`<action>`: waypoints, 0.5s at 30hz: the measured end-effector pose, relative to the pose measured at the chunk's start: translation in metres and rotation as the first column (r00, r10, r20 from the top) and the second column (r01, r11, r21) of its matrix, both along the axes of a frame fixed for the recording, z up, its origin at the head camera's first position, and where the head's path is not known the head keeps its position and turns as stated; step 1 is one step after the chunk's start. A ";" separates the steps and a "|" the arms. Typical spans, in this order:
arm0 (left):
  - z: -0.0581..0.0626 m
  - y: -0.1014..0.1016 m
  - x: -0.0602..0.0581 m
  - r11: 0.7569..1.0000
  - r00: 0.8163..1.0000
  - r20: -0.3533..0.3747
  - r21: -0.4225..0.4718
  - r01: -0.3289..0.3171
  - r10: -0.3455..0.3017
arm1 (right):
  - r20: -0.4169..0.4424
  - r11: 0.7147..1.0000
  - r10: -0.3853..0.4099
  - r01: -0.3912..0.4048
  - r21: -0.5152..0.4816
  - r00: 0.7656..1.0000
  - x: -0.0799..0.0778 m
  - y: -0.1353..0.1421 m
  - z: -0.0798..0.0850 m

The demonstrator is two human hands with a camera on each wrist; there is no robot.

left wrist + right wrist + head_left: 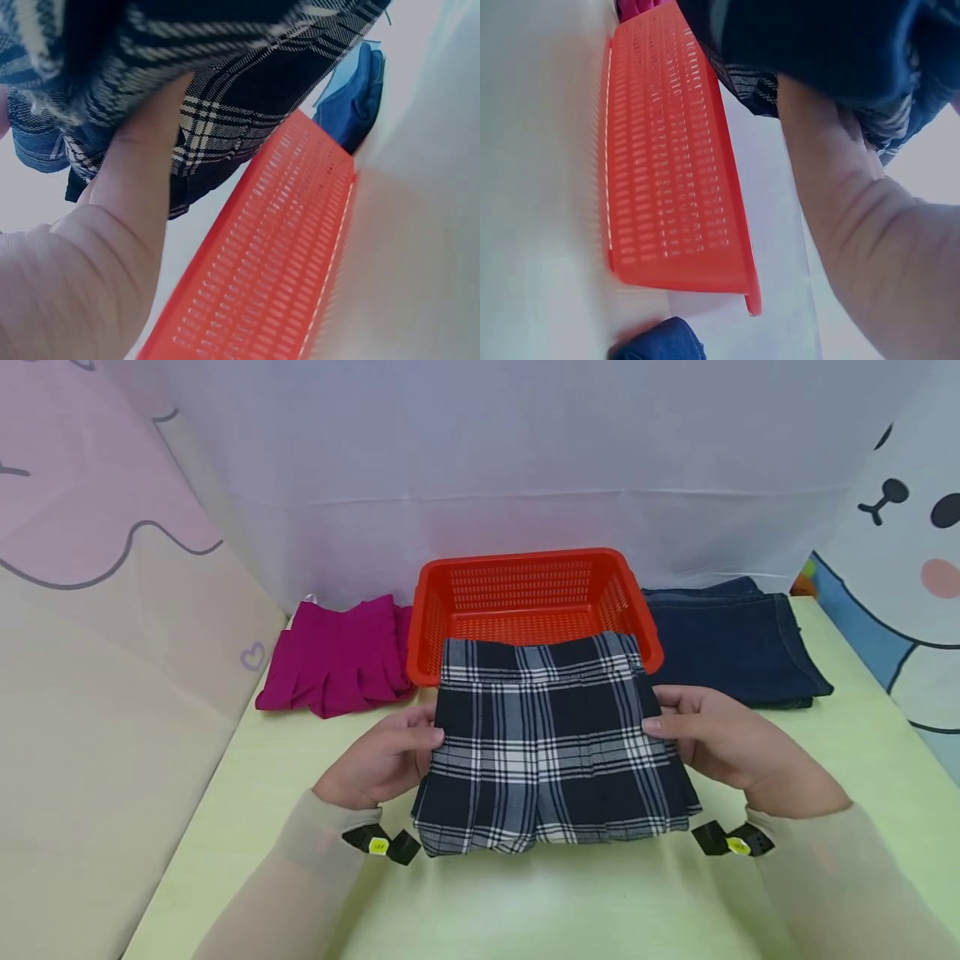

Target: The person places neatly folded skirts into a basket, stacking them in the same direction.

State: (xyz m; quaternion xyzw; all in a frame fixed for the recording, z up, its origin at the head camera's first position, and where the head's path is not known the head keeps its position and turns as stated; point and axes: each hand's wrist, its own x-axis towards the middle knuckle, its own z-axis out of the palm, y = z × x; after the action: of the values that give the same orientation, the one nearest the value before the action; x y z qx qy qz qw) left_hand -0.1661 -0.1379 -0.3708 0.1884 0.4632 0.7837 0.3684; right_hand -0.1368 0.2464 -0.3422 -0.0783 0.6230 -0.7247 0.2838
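Observation:
A black, grey and white plaid skirt (536, 752) is held up above the table, its waistband toward the basket and its pleated hem toward me. My left hand (390, 756) grips its left side, thumb on top and the other fingers tucked beneath. On the opposite side my right hand (720, 739) pinches the edge in the same way. Both wrist views show the plaid cloth (217, 112) draped over the hands, which hides most of the fingertips. Behind the skirt stands a red perforated basket (517, 560), its front rim partly covered by the waistband.
Left of the basket lies a folded magenta pleated garment (337, 656). Folded dark blue denim (731, 643) lies to the right. The pale yellow-green table (570, 910) meets a light cloth backdrop (525, 460) behind the basket, with printed cartoon panels at both sides.

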 end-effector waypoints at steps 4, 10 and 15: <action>0.003 0.000 -0.011 0.999 0.999 0.017 0.020 -0.029 0.029 | 0.016 1.000 -0.014 0.014 0.026 1.000 -0.014 0.000 0.010; 0.022 -0.001 -0.032 0.994 0.994 0.022 0.022 -0.110 0.109 | 0.036 0.997 -0.062 0.060 0.058 0.997 -0.040 -0.003 0.031; 0.039 0.003 -0.053 0.988 0.987 0.028 0.010 -0.156 0.155 | 0.020 0.995 -0.079 0.078 0.069 0.997 -0.063 -0.003 0.042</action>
State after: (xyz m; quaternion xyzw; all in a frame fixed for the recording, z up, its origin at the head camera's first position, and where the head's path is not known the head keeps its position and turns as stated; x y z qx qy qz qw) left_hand -0.2193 -0.1353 -0.3315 0.1435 0.4667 0.8153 0.3112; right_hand -0.1994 0.2433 -0.3000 -0.0357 0.6468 -0.7143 0.2648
